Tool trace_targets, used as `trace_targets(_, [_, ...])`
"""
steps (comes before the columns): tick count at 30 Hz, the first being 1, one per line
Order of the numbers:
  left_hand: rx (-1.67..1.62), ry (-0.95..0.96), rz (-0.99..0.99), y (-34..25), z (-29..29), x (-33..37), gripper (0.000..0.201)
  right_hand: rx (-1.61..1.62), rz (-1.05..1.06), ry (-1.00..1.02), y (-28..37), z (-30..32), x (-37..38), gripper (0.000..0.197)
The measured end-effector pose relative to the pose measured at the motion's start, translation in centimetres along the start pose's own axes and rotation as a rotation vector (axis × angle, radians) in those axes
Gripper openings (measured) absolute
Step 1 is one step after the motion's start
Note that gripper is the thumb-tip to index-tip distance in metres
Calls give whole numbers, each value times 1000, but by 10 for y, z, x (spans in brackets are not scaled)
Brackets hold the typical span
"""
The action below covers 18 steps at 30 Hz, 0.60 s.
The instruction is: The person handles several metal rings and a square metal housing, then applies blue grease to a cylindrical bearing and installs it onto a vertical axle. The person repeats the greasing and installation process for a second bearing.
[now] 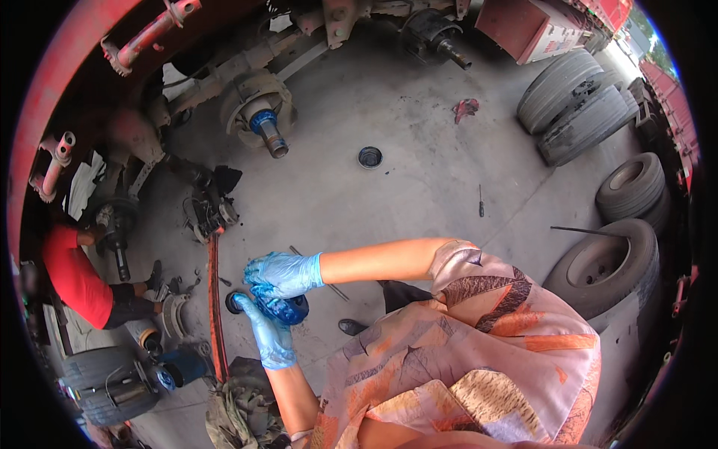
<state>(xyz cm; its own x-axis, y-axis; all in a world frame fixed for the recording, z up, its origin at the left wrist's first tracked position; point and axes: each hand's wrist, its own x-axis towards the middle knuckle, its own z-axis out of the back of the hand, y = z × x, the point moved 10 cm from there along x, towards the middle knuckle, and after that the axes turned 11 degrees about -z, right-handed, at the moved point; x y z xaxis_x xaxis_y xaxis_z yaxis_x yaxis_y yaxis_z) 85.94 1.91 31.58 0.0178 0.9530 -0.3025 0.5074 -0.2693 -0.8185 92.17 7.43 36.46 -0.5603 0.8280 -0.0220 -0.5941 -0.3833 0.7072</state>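
Both my hands wear thin light-blue gloves and meet around a round part thick with dark blue grease (293, 310). My left hand (272, 338) supports it from below, thumb out to the left. From above, my right hand (290, 274) presses on it, fingers bent over its far left side and smeared with grease. The part's exact kind is hidden by the grease and the gloves. Beside my left thumb is a small dark ring-shaped thing (232, 302); I cannot tell whether the thumb touches it. Ahead, an axle spindle (271, 135) carries blue grease at its base.
A long orange-red bar (215, 307) runs along the floor at left. A person in a red shirt (78, 277) crouches beyond it near another spindle (118, 243). A black round cup (369, 157) and a screwdriver (481, 202) lie ahead. Tyres (609, 262) stand and lie at right.
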Motion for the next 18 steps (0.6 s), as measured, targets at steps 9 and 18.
trace_targets(9, [-8, -54, -86, 4, -22, 14, 75, 438, -123, 315, -41, 16, 30, 47])
trace_targets(18, [-254, -252, -260, -26, -6, -8, 65, 1541, -634, 554, -84, -58, 16, 39])
